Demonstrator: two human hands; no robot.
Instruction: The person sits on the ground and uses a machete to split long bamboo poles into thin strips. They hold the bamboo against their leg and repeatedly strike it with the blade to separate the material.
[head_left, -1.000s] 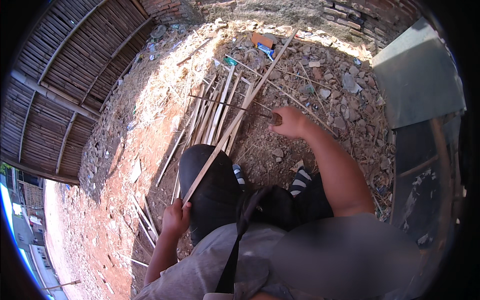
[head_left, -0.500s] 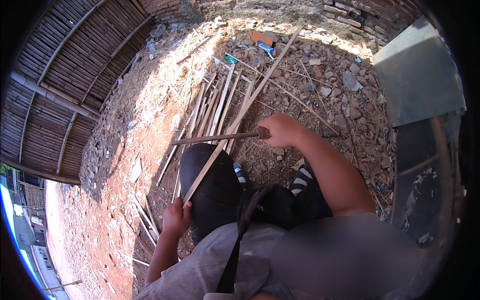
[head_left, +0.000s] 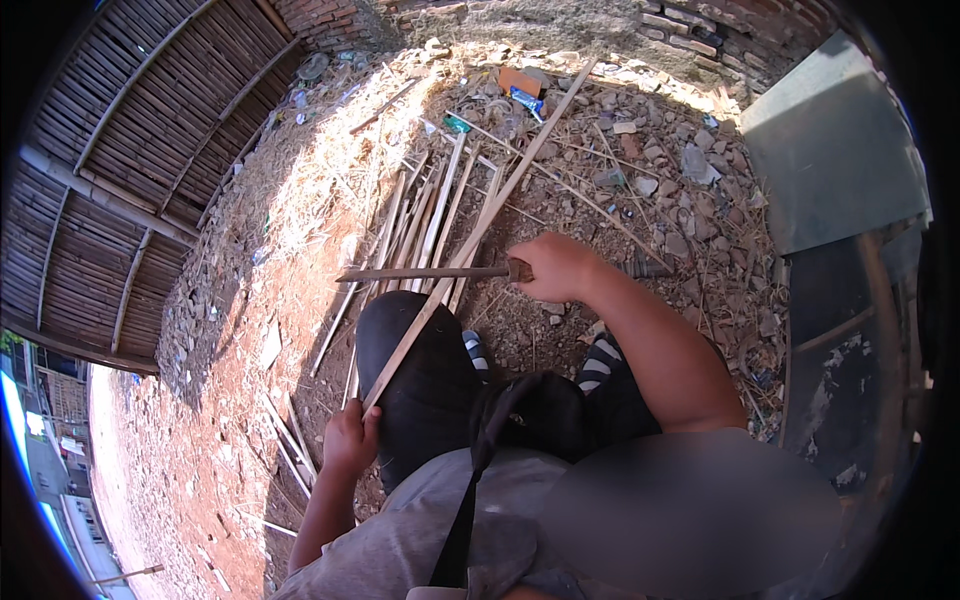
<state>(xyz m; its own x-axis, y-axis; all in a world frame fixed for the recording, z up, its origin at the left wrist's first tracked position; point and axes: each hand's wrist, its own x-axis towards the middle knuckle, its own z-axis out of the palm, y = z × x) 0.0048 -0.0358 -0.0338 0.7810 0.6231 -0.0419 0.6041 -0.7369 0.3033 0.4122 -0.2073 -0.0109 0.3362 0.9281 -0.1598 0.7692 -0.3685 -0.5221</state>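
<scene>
Blade point(head_left: 410, 274): nearer the left knee point(head_left: 385, 325) than a second ago, crossing over the wooden strip point(head_left: 511, 183); whether they touch cannot be told.
Right hand point(head_left: 550, 268): closed round the blade's handle point(head_left: 519, 270), right of the strip.
Left hand point(head_left: 350, 438): gripping the strip's lower end.
Strip: slants from the left hand over the knee, reaching beyond the right hand.
Blue packet point(head_left: 526, 101): lies on the rubble, markings too small to read.

left grip point(head_left: 349, 437): near and left, fingers curled closed, thumb on its right side | left forearm point(head_left: 325, 510): comes up from near edge | right grip point(head_left: 550, 268): farther and more right, closed as fist | right forearm point(head_left: 645, 335): reaches far and left from bent elbow
</scene>
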